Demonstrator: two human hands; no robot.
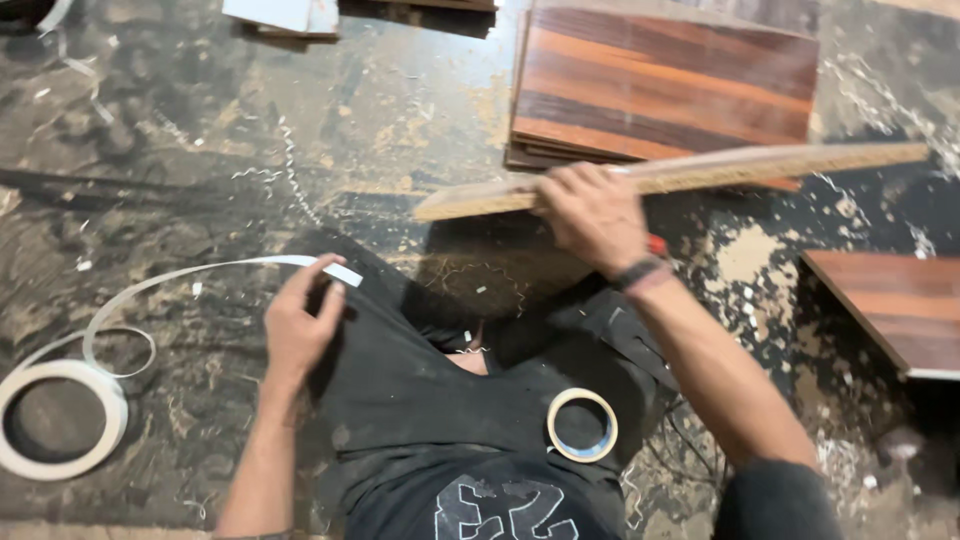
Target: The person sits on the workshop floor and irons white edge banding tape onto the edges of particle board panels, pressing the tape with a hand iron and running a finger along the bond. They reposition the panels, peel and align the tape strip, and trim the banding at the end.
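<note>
I see my right hand clamped on the board, its long axis running left-right across centre frame; my left hand pinches the white strip lower left.

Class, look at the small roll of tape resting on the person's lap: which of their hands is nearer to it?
Neither clearly. The small roll of tape lies on the right thigh; the right hand grips the board straight above it, and the left hand pinches the white strip off to its left.
</note>
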